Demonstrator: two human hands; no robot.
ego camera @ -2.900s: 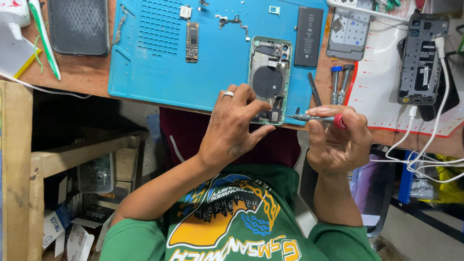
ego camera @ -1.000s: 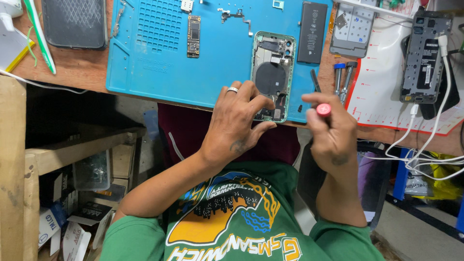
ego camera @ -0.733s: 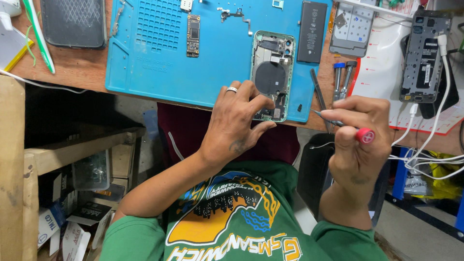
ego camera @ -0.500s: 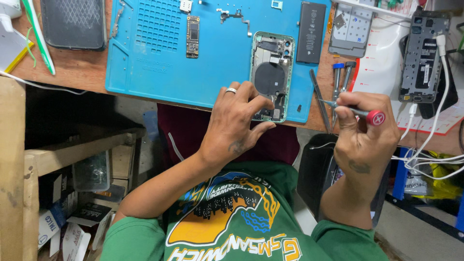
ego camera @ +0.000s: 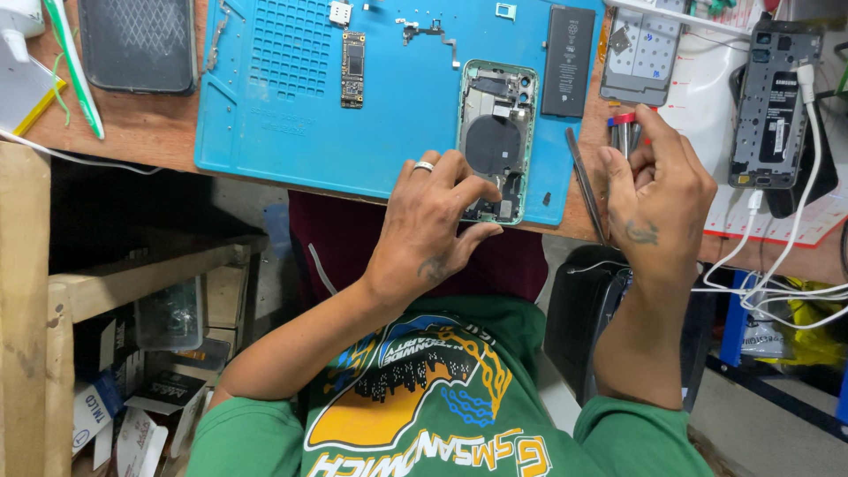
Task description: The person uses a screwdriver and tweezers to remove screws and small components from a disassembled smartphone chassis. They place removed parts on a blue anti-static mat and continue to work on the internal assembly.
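Nearest the cam was the green tee, w/ both forearms going up to the table (ego camera: 115, 146) edge. Left hand (ego camera: 433, 221) sat at the bottom end of the opened phone (ego camera: 496, 141), fingers (ego camera: 473, 190) spread and curled, tips pressing the frame's lower edge. Not really gripping, more pinning it so it wouldn't slide on the mat (ego camera: 291, 106). Prob why the phone lay right at the near edge of the mat, easy reach.

Right hand (ego camera: 658, 190) was off to the right of the mat, fingers bunched loosely around the screwdrivers (ego camera: 625, 132) standing/lying there, red-capped one at the tips. Couldn't tell if it actually had hold of one or was just touching, the thumb hid that bit. A thin metal tool (ego camera: 586, 181), tweezers or spudger, lay between the mat's edge and that hand.

Further out on the mat: battery (ego camera: 568, 62) just beside the phone's top right, logic board (ego camera: 352, 69) well to the left, small flex bits near the far edge. Looked like parts were laid out apart so nothing got mixed up. Past that a dark case (ego camera: 137, 44) far left, another phone (ego camera: 770, 106) w/ a white cable (ego camera: 795, 247) far right.
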